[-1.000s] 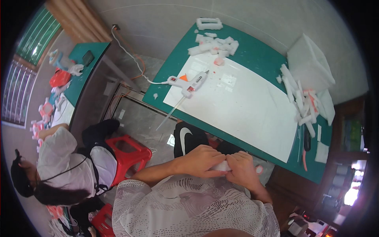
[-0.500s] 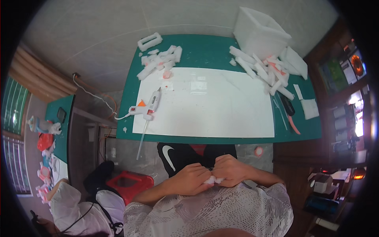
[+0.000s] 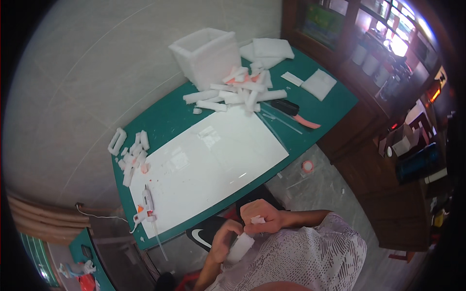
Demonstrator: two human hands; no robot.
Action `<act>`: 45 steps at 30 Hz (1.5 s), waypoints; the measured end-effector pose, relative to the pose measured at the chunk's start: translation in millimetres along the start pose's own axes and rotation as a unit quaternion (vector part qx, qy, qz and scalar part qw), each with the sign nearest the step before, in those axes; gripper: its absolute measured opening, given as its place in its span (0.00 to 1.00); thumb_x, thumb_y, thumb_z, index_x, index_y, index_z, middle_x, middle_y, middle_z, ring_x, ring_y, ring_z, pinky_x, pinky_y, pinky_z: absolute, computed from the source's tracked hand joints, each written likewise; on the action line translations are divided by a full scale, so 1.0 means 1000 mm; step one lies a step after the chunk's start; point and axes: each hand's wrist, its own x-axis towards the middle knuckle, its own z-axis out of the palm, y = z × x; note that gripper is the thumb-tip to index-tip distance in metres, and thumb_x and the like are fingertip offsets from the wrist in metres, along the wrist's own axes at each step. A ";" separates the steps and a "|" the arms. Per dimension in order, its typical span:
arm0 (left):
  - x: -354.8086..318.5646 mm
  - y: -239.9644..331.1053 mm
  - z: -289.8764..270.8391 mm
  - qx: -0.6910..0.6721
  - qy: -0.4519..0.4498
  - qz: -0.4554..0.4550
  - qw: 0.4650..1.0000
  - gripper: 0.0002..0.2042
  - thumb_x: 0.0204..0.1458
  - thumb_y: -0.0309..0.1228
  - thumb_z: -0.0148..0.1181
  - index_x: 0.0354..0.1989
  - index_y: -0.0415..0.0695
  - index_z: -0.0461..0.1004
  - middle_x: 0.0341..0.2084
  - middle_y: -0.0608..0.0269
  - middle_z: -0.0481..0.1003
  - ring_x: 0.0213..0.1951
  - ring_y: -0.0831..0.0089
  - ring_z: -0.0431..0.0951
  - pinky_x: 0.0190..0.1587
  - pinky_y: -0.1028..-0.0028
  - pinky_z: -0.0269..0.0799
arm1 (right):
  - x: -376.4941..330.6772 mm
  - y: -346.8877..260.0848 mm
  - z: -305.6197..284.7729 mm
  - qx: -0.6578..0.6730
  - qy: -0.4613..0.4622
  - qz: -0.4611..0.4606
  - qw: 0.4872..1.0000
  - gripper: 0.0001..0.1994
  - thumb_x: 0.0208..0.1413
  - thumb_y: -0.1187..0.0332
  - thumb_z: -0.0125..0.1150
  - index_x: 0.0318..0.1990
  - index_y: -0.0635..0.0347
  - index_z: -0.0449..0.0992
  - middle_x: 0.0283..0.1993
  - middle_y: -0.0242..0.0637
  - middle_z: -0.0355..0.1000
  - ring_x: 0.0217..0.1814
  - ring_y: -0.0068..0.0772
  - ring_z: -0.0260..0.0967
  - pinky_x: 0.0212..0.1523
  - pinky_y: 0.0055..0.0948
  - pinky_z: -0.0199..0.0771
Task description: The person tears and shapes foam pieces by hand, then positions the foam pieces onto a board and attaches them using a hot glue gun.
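Both hands are close together in front of my torso, below the table's near edge. My left hand (image 3: 224, 239) is closed around a white foam strip (image 3: 241, 248), which hangs tilted from its fingers. Just beside it, my right hand (image 3: 262, 212) is curled with a small pale pink foam scrap (image 3: 257, 220) in its fingers. On the table, a white glue gun (image 3: 147, 206) lies at the left with a clear glue stick (image 3: 159, 240) projecting from its back.
A white board (image 3: 213, 169) covers part of the green table (image 3: 170, 104). An open white foam box (image 3: 206, 58) stands at the back. Foam strips (image 3: 233, 97) are piled before it, near a black-and-pink cutter (image 3: 293, 111). More foam pieces (image 3: 133, 157) lie left; a tape roll (image 3: 307, 166) is on the floor.
The view has swung to the right, so the table appears tilted and the other person is out of sight. My hands have shifted, and a white foam strip now shows in the left one.
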 end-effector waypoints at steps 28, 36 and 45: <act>-0.040 -0.028 -0.039 0.153 0.053 -0.192 0.968 0.18 0.49 0.33 0.59 0.49 0.40 0.73 0.42 0.53 0.77 0.43 0.58 0.79 0.47 0.67 0.72 | 0.034 0.007 0.039 -0.109 -0.254 0.115 0.954 0.21 0.54 0.57 0.63 0.50 0.60 0.70 0.44 0.42 0.69 0.47 0.46 0.68 0.46 0.38 0.69; -0.079 -0.047 -0.024 0.108 0.162 -0.146 0.970 0.22 0.47 0.31 0.65 0.51 0.37 0.72 0.58 0.52 0.65 0.61 0.63 0.63 0.60 0.66 0.61 | 0.032 0.055 0.082 -0.126 -0.392 0.071 0.909 0.23 0.52 0.52 0.64 0.43 0.62 0.70 0.43 0.44 0.68 0.44 0.46 0.69 0.42 0.38 0.70; -0.091 -0.018 -0.026 -0.107 0.114 -0.187 0.970 0.16 0.66 0.37 0.46 0.51 0.38 0.71 0.43 0.63 0.75 0.47 0.77 0.72 0.50 0.76 0.66 | 0.041 0.049 0.055 -0.117 -0.300 0.220 0.921 0.19 0.50 0.57 0.64 0.40 0.62 0.70 0.32 0.46 0.72 0.35 0.48 0.73 0.36 0.36 0.70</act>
